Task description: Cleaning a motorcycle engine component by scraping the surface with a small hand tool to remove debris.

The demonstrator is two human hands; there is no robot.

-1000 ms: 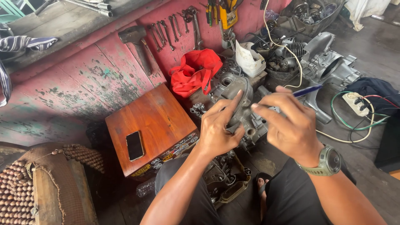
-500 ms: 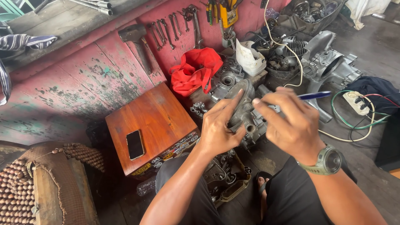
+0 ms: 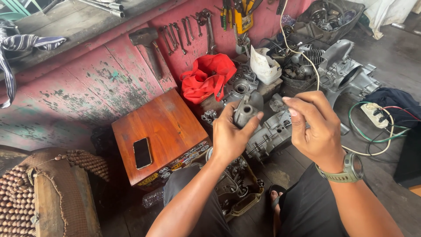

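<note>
Left hand (image 3: 230, 136) grips a small grey metal casting (image 3: 246, 112), fingers wrapped closed around its lower body, raised above the engine case (image 3: 274, 134) so its bore faces up for inspection. Long axis runs roughly 6 to 12 o'clock. Right hand (image 3: 313, 127) at 3 o'clock, fingers pinched narrow; contents cannot be told.

1. Wooden floor (image 3: 386, 184): grey engine casings (image 3: 272, 136), a red cloth (image 3: 206, 77) and a white power strip (image 3: 375, 115) lie on it.
2. Wooden box (image 3: 166, 127): a dark phone (image 3: 142, 152) lies flat on top.
3. Bottle (image 3: 152, 198), perhaps plastic, lies beneath.
</note>
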